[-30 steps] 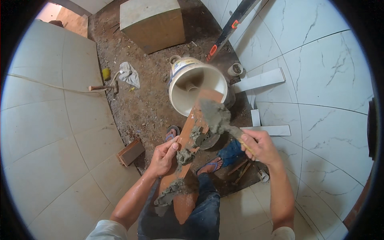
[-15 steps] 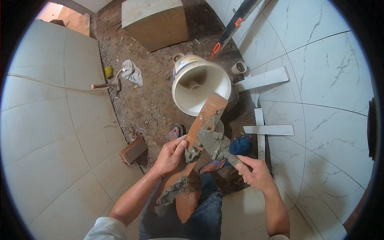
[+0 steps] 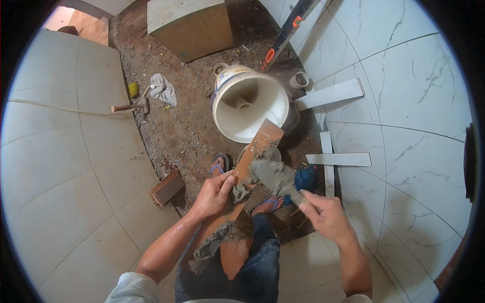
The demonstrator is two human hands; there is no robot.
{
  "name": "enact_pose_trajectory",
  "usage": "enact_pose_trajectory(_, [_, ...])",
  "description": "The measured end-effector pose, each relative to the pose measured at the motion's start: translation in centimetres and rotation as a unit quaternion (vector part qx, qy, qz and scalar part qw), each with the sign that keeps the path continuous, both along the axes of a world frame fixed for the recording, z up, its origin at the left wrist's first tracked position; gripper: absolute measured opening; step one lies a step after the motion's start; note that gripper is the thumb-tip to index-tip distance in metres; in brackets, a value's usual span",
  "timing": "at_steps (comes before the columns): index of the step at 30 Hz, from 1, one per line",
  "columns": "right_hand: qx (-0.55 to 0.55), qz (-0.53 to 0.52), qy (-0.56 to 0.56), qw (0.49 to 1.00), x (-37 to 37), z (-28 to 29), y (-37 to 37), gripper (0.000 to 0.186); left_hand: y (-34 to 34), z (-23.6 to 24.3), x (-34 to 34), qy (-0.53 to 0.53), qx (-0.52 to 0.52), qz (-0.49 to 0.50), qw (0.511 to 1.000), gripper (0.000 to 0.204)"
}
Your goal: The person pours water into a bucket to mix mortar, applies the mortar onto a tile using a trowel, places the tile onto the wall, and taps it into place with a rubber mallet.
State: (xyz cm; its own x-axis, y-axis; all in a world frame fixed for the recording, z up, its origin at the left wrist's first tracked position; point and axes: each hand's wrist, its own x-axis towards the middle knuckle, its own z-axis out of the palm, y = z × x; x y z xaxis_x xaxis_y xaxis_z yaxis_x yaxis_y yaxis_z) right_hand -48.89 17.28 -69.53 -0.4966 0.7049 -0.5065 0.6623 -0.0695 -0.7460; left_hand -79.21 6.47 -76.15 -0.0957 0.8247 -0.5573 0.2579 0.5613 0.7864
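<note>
My left hand (image 3: 212,194) grips the edge of a long terracotta tile strip (image 3: 263,135) that slants from over my thighs up toward the white bucket. Grey mortar (image 3: 218,237) lies in lumps along the strip. My right hand (image 3: 326,214) holds a trowel by its handle, its blade (image 3: 273,175) coated thickly in mortar and lying over the strip's right edge. The large white bucket (image 3: 252,108) is tipped with its opening toward me, a round container partly hidden below it. My sandalled feet (image 3: 220,169) stand on either side of the strip.
A box block (image 3: 189,33) stands at the back. A level (image 3: 283,43) leans by the marbled right wall. White tile strips (image 3: 346,159) and a small pot (image 3: 299,80) lie at right. A hammer (image 3: 129,108), rag (image 3: 162,90) and tile stack (image 3: 166,188) lie along the left wall.
My right hand and trowel moved lower since a second ago, then the blade shifted slightly leftward onto the strip. My left hand still holds the strip, slightly further right than at first.
</note>
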Motion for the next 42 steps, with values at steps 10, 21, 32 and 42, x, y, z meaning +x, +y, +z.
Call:
enact_pose_trajectory(10, [0.133, 0.067, 0.031, 0.988, -0.5, -2.3, 2.0, 0.036, -0.8, 0.2, -0.4, -0.004, -0.011, -0.029, 0.999, 0.041])
enact_pose_trajectory(21, [-0.14, -0.079, -0.069, 0.985, -0.4, -2.7, 2.8, 0.043, -2.4, -0.1, -0.4, -0.004, 0.016, -0.03, 0.999, 0.04])
enact_pose_trajectory(32, [-0.053, -0.12, -0.063, 0.989, 1.5, 0.1, 1.8, 0.041, -2.1, 1.4, -1.3, -0.022, 0.011, -0.036, 0.999, 0.037])
enact_pose_trajectory(42, [-0.206, -0.2, 0.051, 0.957, 0.9, 1.4, 2.5, 0.043, -1.8, 1.3, -1.4, 0.003, 0.034, -0.043, 0.998, 0.034])
